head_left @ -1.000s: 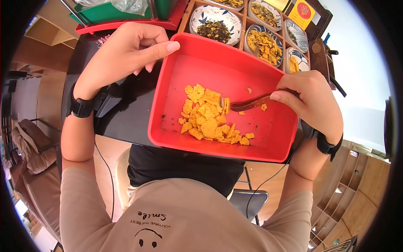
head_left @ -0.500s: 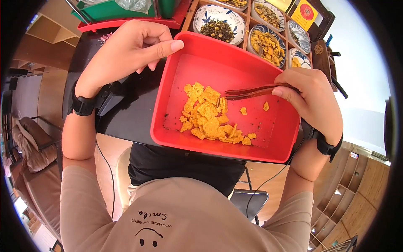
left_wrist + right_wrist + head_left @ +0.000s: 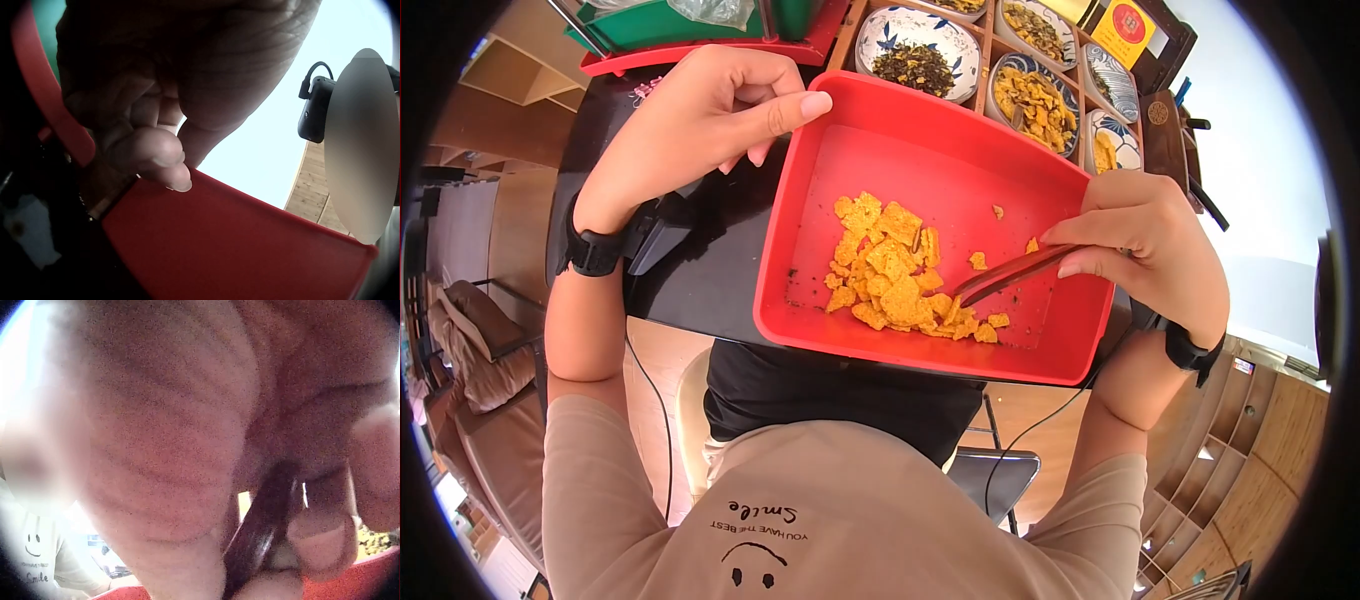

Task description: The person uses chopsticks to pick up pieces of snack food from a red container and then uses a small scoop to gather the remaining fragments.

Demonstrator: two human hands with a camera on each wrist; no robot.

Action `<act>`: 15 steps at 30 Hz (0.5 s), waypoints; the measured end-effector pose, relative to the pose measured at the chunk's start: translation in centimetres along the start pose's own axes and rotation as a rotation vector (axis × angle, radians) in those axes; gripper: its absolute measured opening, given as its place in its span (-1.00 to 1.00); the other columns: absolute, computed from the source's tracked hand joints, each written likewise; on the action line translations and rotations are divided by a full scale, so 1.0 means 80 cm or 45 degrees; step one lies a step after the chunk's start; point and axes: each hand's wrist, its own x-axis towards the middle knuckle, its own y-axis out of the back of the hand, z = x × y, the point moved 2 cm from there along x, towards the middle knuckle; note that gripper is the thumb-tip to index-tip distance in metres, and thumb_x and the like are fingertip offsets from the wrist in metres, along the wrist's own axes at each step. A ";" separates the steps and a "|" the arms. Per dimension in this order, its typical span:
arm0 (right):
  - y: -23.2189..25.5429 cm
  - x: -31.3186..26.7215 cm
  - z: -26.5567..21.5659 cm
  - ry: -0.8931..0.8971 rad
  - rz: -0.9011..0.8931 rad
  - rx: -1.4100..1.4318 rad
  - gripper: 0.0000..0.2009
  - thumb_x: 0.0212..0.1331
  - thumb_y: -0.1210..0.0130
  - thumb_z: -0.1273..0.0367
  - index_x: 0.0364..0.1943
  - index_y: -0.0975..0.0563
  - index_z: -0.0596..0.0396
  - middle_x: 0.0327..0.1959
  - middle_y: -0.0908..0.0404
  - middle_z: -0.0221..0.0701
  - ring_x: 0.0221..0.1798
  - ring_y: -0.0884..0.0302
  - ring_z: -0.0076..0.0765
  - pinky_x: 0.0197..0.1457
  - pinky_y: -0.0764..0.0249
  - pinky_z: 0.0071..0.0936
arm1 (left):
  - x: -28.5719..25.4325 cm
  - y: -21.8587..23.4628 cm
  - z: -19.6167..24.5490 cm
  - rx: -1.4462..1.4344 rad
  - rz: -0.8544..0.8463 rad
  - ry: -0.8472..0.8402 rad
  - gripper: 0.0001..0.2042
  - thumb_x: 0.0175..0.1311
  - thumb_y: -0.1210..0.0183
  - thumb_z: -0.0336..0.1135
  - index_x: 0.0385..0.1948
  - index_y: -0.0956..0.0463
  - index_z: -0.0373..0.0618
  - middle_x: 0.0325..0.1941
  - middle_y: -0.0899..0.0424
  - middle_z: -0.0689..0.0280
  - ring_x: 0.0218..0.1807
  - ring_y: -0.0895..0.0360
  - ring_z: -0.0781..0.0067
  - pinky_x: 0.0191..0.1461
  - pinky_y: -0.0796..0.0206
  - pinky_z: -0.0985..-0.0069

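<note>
In the head view a red tray (image 3: 920,150) is tilted toward the person, with a heap of orange-yellow flakes (image 3: 890,270) inside. My left hand (image 3: 710,125) pinches its upper left corner, thumb over the rim and fingers behind. The left wrist view shows those fingertips (image 3: 178,175) against the red wall. Dark reddish-brown tongs (image 3: 1020,272) are pinched between thumb and fingers of my right hand (image 3: 1150,235). The two prongs point down left, their tips right at the heap's lower right edge. Close up, the tongs (image 3: 262,531) cross the right palm.
Beyond the tray is a divided wooden box (image 3: 985,60) of patterned bowls; one bowl (image 3: 880,30) holds dark dried leaves. A green bin (image 3: 640,30) edges the back left. A few loose flakes (image 3: 978,261) and dark crumbs lie in the tray, over a black table (image 3: 700,290).
The tong tips have moved from the heap's upper right side down to its lower right edge. My right hand has shifted slightly right and down. The left hand keeps its hold on the tray.
</note>
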 end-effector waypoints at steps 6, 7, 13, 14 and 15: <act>-0.006 0.006 -0.010 -0.016 -0.064 -0.019 -0.66 -0.23 -0.53 0.33 -0.31 -0.72 0.16 -0.50 -0.56 -0.32 -0.42 -0.54 -0.12 -0.35 -0.46 -0.27 | 0.000 0.000 0.000 -0.001 0.007 -0.006 -0.60 0.51 -0.21 0.02 -0.39 -0.62 -0.16 -0.64 -0.47 0.53 -0.58 -0.35 0.83 -0.55 -0.16 0.72; -0.008 0.006 -0.012 -0.038 -0.077 -0.024 -0.66 -0.26 -0.54 0.32 -0.33 -0.72 0.15 -0.49 -0.57 -0.33 -0.42 -0.55 -0.12 -0.35 -0.48 -0.26 | 0.001 0.000 0.000 -0.003 0.002 -0.004 -0.60 0.51 -0.21 0.02 -0.40 -0.61 -0.15 -0.64 -0.46 0.53 -0.59 -0.34 0.83 -0.55 -0.15 0.72; -0.013 0.008 -0.021 -0.052 -0.172 -0.041 -0.74 -0.13 -0.49 0.29 -0.37 -0.69 0.09 -0.43 -0.66 -0.33 -0.32 -0.66 -0.08 -0.30 -0.54 -0.23 | 0.002 -0.001 -0.004 0.016 0.019 -0.032 -0.60 0.52 -0.20 0.01 -0.42 -0.60 -0.15 -0.65 -0.45 0.53 -0.62 -0.31 0.83 -0.56 -0.13 0.72; -0.013 0.008 -0.022 -0.030 -0.204 -0.049 -0.75 -0.12 -0.49 0.29 -0.38 -0.70 0.09 -0.44 -0.67 -0.32 -0.33 -0.66 -0.06 -0.30 -0.54 -0.22 | 0.002 -0.001 -0.005 0.024 0.019 -0.034 -0.60 0.52 -0.20 0.01 -0.41 -0.60 -0.15 -0.65 -0.45 0.53 -0.62 -0.30 0.82 -0.56 -0.13 0.72; -0.014 0.007 -0.021 -0.030 -0.203 -0.050 -0.75 -0.12 -0.49 0.29 -0.38 -0.70 0.09 -0.44 -0.67 -0.32 -0.33 -0.66 -0.06 -0.30 -0.54 -0.22 | 0.002 -0.001 -0.005 0.024 0.019 -0.035 -0.60 0.52 -0.20 0.01 -0.41 -0.60 -0.15 -0.65 -0.45 0.53 -0.62 -0.30 0.82 -0.56 -0.13 0.72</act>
